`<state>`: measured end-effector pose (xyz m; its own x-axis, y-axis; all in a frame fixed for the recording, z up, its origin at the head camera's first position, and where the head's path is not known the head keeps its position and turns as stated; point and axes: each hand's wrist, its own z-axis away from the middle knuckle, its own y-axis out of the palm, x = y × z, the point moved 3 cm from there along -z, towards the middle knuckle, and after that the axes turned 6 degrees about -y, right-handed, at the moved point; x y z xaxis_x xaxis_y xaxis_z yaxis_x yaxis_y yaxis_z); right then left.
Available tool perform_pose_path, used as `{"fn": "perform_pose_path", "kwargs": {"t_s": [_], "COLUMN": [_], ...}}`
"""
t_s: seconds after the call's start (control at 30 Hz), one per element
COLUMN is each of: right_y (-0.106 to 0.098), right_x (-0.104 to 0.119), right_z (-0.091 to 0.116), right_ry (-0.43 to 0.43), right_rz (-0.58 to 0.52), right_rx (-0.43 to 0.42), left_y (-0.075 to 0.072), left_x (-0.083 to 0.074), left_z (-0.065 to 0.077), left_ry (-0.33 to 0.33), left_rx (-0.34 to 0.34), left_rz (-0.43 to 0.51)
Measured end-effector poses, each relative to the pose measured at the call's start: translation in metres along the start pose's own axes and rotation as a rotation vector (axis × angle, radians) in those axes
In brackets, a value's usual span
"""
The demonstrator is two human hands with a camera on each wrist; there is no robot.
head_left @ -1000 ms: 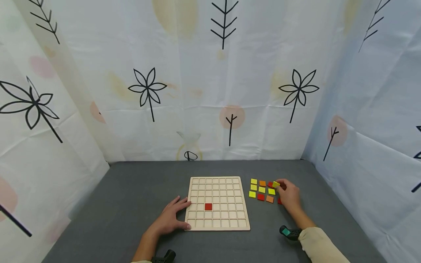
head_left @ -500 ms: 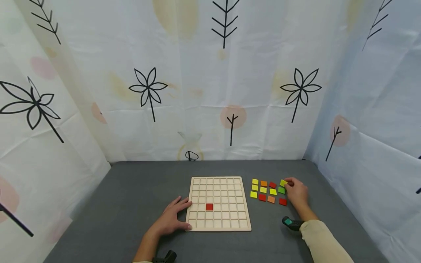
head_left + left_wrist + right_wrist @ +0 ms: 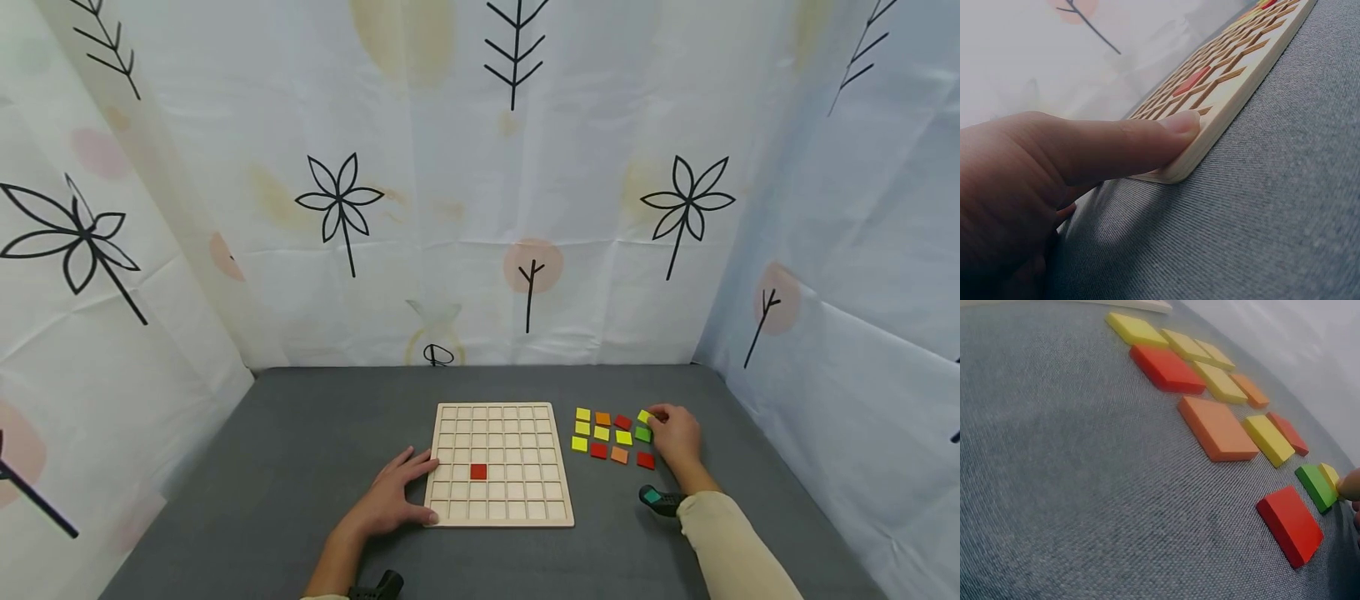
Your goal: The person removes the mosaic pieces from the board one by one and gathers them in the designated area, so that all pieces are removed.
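Observation:
My left hand (image 3: 388,498) lies at the left side of a pale wooden grid board (image 3: 525,525). Its fingers are spread, fingertips on the left edge, and in the left wrist view the thumb (image 3: 1141,144) presses on the near corner. One red square tile (image 3: 478,472) sits in a cell of the board. At the far right of a group of tiles, my right hand (image 3: 677,435) pinches a yellow tile (image 3: 644,417) at its right edge. That tile is just behind a green tile (image 3: 642,434); in the right wrist view only the fingertips show at the frame's edge.
Right of the board lie loose yellow, orange and red tiles in rough rows, among them an orange tile (image 3: 618,455) and a red tile (image 3: 646,460) at the front. A grey cloth (image 3: 337,417) covers the table. Patterned white curtains (image 3: 420,167) stand behind and at both sides.
My right hand has carried the yellow tile rightward from over the red tile to behind the green one, uncovering the green and front red tiles. My left hand stays on the board.

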<state>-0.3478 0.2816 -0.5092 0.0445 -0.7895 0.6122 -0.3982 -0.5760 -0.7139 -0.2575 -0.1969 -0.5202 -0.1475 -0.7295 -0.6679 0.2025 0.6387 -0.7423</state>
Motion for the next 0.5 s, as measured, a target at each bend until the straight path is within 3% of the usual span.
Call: {"fn": "perform_pose_path", "kwargs": {"t_s": [0.5], "right_y": [-0.003], "right_x": [0.014], "right_z": [-0.002], "right_ry": [-0.001], "right_rz": [-0.057], "right_rx": [-0.083], "left_y": [0.000], "left_x": [0.000], "left_z": [-0.001], "left_ry": [-0.004], "left_rx": [0.007], "left_rz": [0.005]}}
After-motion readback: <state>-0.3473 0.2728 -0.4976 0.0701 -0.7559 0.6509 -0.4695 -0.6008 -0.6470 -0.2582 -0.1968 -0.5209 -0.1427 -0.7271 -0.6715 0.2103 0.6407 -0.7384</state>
